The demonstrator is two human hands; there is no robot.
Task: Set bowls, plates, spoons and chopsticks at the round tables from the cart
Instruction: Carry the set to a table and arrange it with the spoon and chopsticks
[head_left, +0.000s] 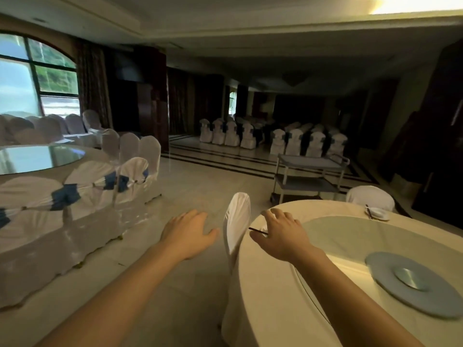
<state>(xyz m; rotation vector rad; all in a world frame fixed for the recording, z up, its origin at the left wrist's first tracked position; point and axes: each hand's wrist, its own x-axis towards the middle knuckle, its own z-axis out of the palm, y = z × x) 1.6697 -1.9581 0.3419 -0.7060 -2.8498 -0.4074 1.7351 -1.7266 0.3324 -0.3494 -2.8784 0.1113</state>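
We count one cart beyond our worktop. One plate lies at its far rim. Left hand hangs, grip wide, holding nothing. Right hand covers chopsticks at the near rim, and we cannot tell its grip.

The round table at right is wearing a cream cloth and is carrying a glass turntable. A grey-blue disc with a metal hub is showing within it, on or under the glass not determinable. A dark chopstick is lying at the left rim. A small white dish is sitting at the far rim with chopsticks just beside it. The second round table at left is bearing its own glass top.
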